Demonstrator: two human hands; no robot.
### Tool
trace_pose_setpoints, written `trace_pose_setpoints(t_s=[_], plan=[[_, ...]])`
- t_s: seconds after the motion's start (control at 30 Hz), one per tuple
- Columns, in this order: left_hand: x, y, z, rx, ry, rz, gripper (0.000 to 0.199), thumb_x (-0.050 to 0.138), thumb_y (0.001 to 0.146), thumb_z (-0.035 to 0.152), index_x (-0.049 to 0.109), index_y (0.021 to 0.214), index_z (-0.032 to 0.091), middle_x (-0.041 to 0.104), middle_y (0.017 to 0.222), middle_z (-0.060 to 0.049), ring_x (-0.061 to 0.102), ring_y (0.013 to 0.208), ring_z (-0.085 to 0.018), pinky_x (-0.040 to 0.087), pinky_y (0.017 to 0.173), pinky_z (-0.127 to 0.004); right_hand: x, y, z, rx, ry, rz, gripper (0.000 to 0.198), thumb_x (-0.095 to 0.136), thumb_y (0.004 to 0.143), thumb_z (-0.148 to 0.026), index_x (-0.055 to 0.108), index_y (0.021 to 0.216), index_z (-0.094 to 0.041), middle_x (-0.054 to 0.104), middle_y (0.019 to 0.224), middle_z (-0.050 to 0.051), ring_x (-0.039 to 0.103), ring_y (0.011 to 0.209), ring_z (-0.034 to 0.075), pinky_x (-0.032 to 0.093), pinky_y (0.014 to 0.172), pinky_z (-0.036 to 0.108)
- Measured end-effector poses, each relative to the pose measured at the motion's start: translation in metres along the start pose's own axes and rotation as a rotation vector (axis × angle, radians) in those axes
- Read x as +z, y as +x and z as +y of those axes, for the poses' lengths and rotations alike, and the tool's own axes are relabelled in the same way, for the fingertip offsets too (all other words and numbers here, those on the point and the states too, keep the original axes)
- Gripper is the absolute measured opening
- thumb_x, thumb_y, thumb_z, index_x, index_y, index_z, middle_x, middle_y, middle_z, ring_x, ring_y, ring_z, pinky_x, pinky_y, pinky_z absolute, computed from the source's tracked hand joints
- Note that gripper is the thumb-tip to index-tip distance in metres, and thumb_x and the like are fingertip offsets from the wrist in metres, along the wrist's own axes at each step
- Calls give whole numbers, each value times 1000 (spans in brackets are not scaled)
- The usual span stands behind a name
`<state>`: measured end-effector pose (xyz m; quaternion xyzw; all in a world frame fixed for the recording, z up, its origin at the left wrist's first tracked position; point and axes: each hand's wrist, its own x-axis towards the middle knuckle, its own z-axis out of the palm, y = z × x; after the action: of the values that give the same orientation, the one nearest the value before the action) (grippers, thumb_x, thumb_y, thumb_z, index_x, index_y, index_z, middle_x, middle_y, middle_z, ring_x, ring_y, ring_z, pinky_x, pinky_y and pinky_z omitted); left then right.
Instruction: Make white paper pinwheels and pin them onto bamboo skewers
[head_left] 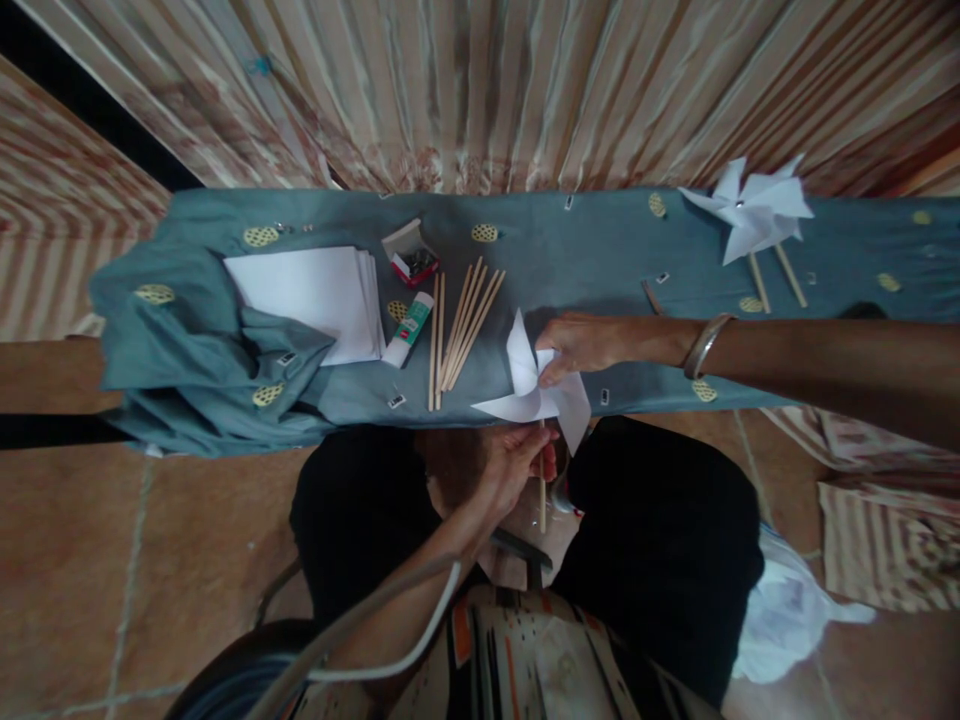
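Observation:
A white paper pinwheel [525, 403] is at the front edge of the cloth-covered table, its blades folded toward the middle. My right hand [581, 345], with a bangle at the wrist, reaches in from the right and pinches the pinwheel near its centre. Below the blades, my left hand [514, 458] is closed around a thin wooden stick [543, 505] that points down between my knees. The stick's top end is hidden behind the paper. To the left of the pinwheel lie several loose wooden sticks [471, 330].
A glue stick [409, 330], a small open box of pins [412, 258] and a stack of white paper [307, 290] are on the left. Two pinwheels [750, 210] on sticks lie at the far right. A white plastic bag [787, 605] sits on the floor. A striped curtain [480, 90] hangs behind.

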<state>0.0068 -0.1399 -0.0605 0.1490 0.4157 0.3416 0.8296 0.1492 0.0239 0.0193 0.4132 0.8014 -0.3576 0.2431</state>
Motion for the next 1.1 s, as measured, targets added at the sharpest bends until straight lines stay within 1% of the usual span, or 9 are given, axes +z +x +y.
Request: trace_pose_setpoints(t_s=[0.1,0.2,0.3,0.43,0.53,0.67,1.0,1.1], plan=[[1,1,-1,5,2,3,53,82,57,60,67,75,12,56,53,3,49,42,-8,34,48,-25,-1,-1,-3,-7,-9,9,23,70,80,-37,74,80,-14,66,68,3,57,65,17,38,61,28],[1,3,-3,23,-2,0,53,82,58,60,66,74,13,56,54,3,49,42,-8,33,47,-25,-1,-2,-5,-11,-7,11,21,69,81,-34,73,79,-14,67,68,4,58,65,17,38,61,27],[1,3,-5,33,1,1,53,81,58,62,67,74,13,57,54,2,49,42,-9,33,47,-25,-1,-3,-6,-6,14,24,16,70,80,-32,73,74,-16,67,67,3,57,65,16,37,61,27],[2,3,-5,31,-2,4,53,81,59,61,67,74,13,57,53,2,49,42,-9,33,47,-24,-1,-3,-5,-2,27,46,18,70,81,-30,71,68,-18,66,64,1,54,63,14,35,59,25],[3,3,-5,23,-1,17,52,81,59,60,68,74,13,57,54,2,50,42,-9,34,47,-24,0,0,-3,4,7,19,21,70,80,-32,71,70,-14,63,60,0,51,59,12,32,55,24],[5,3,-4,3,-4,33,51,82,58,60,68,74,13,57,55,2,50,41,-9,35,46,-24,-2,4,-1,1,0,-4,26,72,79,-35,71,73,-10,61,60,0,49,57,12,30,53,24],[6,2,-4,-29,-39,37,48,82,60,56,68,76,13,58,55,3,51,42,-9,37,47,-24,-5,7,-4,5,-61,-57,28,68,82,-37,75,82,-10,68,71,5,55,64,15,33,61,27],[6,2,-4,-32,-40,31,49,81,59,57,69,77,13,58,55,3,51,42,-9,38,47,-24,-6,7,-5,15,-76,-63,28,69,82,-37,75,80,-10,66,68,4,54,63,15,33,60,27]])
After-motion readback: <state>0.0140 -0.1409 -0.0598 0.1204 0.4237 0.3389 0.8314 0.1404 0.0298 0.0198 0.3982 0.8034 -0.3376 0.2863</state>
